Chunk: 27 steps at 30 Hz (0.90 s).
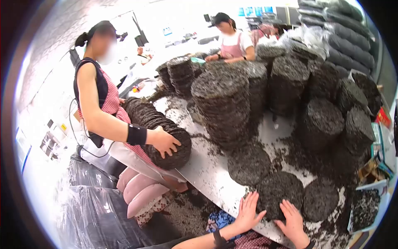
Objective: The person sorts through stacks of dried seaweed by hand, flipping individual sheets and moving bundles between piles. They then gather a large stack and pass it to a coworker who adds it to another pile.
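Note:
A dark, rough round cake [282, 193] that looks like dried seaweed lies flat on the white table [207, 166] in front of me. My left hand [248, 212] is at its near left edge, fingers stretched out and thumb apart. On its near right side rests my right hand [293, 222], fingers spread with the tips touching the cake. Neither hand grips anything. A second round cake [248, 162] lies just behind to the left, and a third round cake [321, 199] is to the right, both close against the middle one.
Tall stacks of round cakes [219, 108] stand behind, with more stacks [323, 120] at right. A co-worker [99, 91] at left holds a stack lying sideways [157, 128]. Another person [232, 41] works farther back. Dark crumbs litter the table; a tray [365, 207] sits at right.

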Tool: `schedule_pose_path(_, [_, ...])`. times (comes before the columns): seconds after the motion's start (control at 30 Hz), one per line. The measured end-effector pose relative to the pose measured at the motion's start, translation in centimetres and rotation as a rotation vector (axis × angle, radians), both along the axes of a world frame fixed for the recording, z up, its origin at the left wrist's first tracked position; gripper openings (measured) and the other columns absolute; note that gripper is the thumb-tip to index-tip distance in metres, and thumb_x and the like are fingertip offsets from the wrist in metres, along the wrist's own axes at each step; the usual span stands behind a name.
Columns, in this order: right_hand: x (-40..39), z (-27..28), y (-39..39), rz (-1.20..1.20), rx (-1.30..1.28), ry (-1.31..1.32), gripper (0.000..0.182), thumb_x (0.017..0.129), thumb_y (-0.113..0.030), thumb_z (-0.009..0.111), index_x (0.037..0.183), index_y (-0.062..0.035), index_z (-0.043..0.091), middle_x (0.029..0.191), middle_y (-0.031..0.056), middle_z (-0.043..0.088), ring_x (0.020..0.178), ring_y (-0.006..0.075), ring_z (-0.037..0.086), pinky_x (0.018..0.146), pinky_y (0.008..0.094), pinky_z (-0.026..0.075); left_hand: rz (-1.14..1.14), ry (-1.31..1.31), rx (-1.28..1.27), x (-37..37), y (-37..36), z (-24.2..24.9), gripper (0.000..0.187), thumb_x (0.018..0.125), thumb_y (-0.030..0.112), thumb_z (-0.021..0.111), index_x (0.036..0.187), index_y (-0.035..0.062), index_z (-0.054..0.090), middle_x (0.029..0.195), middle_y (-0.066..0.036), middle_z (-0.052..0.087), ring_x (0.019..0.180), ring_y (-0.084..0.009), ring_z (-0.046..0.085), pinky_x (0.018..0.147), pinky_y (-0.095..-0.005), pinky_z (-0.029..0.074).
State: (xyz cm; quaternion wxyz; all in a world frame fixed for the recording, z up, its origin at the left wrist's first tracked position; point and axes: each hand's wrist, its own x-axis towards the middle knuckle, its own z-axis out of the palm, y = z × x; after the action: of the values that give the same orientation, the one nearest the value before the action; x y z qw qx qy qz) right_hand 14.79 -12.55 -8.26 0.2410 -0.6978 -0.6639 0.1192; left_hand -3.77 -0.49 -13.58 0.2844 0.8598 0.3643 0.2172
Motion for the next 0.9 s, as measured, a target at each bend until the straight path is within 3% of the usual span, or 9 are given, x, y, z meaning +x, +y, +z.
schedule_pose_path(0.07, [-0.5, 1.4, 0.2, -0.029, -0.032, 0.062, 0.063, 0.074, -0.017, 0.072, 0.132, -0.0008, 0.051, 0.141, 0.0189, 0.048, 0.13, 0.0363, 0.046, 0.107, 0.0456, 0.037, -0.012, -0.043, 0.005, 0.2, -0.1, 0.4, 0.076, 0.094, 0.041, 0.056, 0.149, 0.0006, 0.021, 0.153, -0.02, 0.024, 0.146, -0.036, 0.015, 0.116, -0.0534, 0.009])
schedule_pose_path(0.1, [-0.1, 0.8, -0.4, -0.001, -0.037, 0.045, 0.065, 0.085, -0.018, 0.069, 0.143, -0.0104, 0.04, 0.149, 0.013, 0.039, 0.136, 0.0336, 0.037, 0.111, 0.0454, 0.033, -0.024, -0.077, -0.002, 0.1, -0.2, 0.6, 0.074, 0.096, 0.041, 0.055, 0.149, 0.0007, 0.022, 0.153, -0.02, 0.024, 0.146, -0.036, 0.014, 0.116, -0.0533, 0.009])
schedule_pose_path(0.27, [-0.4, 0.7, -0.1, 0.003, -0.03, 0.016, 0.056, 0.089, -0.021, 0.064, 0.14, -0.0092, 0.042, 0.148, 0.015, 0.037, 0.136, 0.0352, 0.036, 0.109, 0.0464, 0.034, -0.007, -0.18, 0.0, 0.5, -0.1, 1.2, 0.076, 0.095, 0.046, 0.053, 0.148, -0.002, 0.024, 0.15, -0.022, 0.031, 0.144, -0.0375, 0.021, 0.115, -0.0547, 0.011])
schedule_pose_path(0.3, [-0.6, 1.1, 0.3, -0.033, 0.012, 0.063, 0.058, 0.074, -0.006, 0.062, 0.13, -0.0012, 0.052, 0.139, 0.0194, 0.05, 0.128, 0.036, 0.048, 0.106, 0.0445, 0.039, -0.009, -0.155, -0.035, 0.5, 0.0, 1.7, 0.076, 0.096, 0.046, 0.052, 0.148, -0.0021, 0.024, 0.148, -0.023, 0.033, 0.143, -0.0364, 0.024, 0.115, -0.0544, 0.009])
schedule_pose_path(0.5, [-0.4, 3.6, -0.1, -0.136, 0.1, 0.301, 0.057, 0.075, 0.007, 0.049, 0.132, -0.0008, 0.05, 0.136, 0.0193, 0.052, 0.127, 0.036, 0.049, 0.107, 0.0421, 0.039, -0.097, -0.346, -0.171, 0.2, -0.5, 4.0, 0.075, 0.092, 0.028, 0.062, 0.148, -0.0003, 0.02, 0.147, -0.021, 0.035, 0.14, -0.0322, 0.031, 0.116, -0.0543, 0.006])
schedule_pose_path(0.57, [0.6, 3.6, -0.5, -0.229, 0.239, 0.355, 0.053, 0.078, 0.008, 0.047, 0.13, 0.0005, 0.051, 0.134, 0.0194, 0.054, 0.126, 0.0347, 0.051, 0.106, 0.0398, 0.039, -0.081, -0.384, -0.014, 0.4, -0.3, 4.7, 0.077, 0.088, 0.025, 0.067, 0.147, 0.001, 0.024, 0.145, -0.022, 0.037, 0.139, -0.0346, 0.031, 0.116, -0.0544, 0.009])
schedule_pose_path(0.7, [3.7, 2.9, -3.0, -0.695, 0.432, 0.719, 0.043, 0.098, -0.009, 0.05, 0.138, 0.0054, 0.04, 0.135, 0.0137, 0.052, 0.119, 0.0231, 0.052, 0.104, 0.0335, 0.037, 0.052, -0.487, -0.019, -2.5, 0.7, 3.0, 0.044, 0.082, 0.014, 0.07, 0.12, 0.0035, 0.052, 0.118, -0.015, 0.054, 0.119, -0.0372, 0.047, 0.105, -0.0479, 0.032])
schedule_pose_path(0.77, [5.0, 3.0, -3.7, -0.795, 0.634, 0.885, 0.052, 0.099, -0.016, 0.054, 0.142, 0.0057, 0.035, 0.135, 0.0107, 0.049, 0.118, 0.0194, 0.048, 0.105, 0.0328, 0.035, -0.005, -0.187, -0.07, -6.4, 1.5, 3.0, 0.021, 0.084, 0.011, 0.066, 0.102, 0.0036, 0.058, 0.1, -0.013, 0.059, 0.104, -0.035, 0.055, 0.095, -0.0421, 0.041])
schedule_pose_path(0.9, [8.2, 0.9, -5.7, -0.836, 0.781, 1.278, 0.051, 0.093, -0.012, 0.058, 0.14, 0.0009, 0.041, 0.13, 0.0103, 0.054, 0.117, 0.0204, 0.051, 0.103, 0.0333, 0.037, -0.027, -0.035, -0.295, -12.1, 0.7, 0.1, 0.016, 0.089, 0.015, 0.063, 0.101, 0.005, 0.062, 0.091, -0.011, 0.062, 0.093, -0.0315, 0.061, 0.082, -0.0371, 0.049])
